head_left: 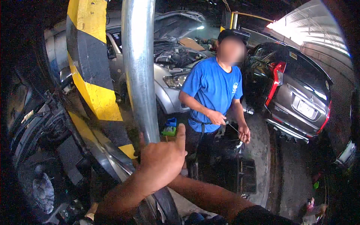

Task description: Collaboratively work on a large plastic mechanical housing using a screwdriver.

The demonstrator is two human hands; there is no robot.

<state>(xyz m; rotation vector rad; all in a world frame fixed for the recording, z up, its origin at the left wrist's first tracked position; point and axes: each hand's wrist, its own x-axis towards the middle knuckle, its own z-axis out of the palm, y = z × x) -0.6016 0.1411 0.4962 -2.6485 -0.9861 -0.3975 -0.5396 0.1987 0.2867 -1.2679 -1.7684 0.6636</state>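
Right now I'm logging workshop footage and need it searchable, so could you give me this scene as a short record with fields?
Left hand: raised, one digit pointing up; nothing visibly held
Right forearm: enters from lower right; its hand is mostly hidden behind the left
Nearest thing: shiny metal pole; contact cannot be told
Co-worker: blue T-shirt, dark cap, both hands at a thin metal tool
Silver car: hood raised, engine bay exposed
Gray SUV: rear toward the camera
Left side: yellow-and-black striped post
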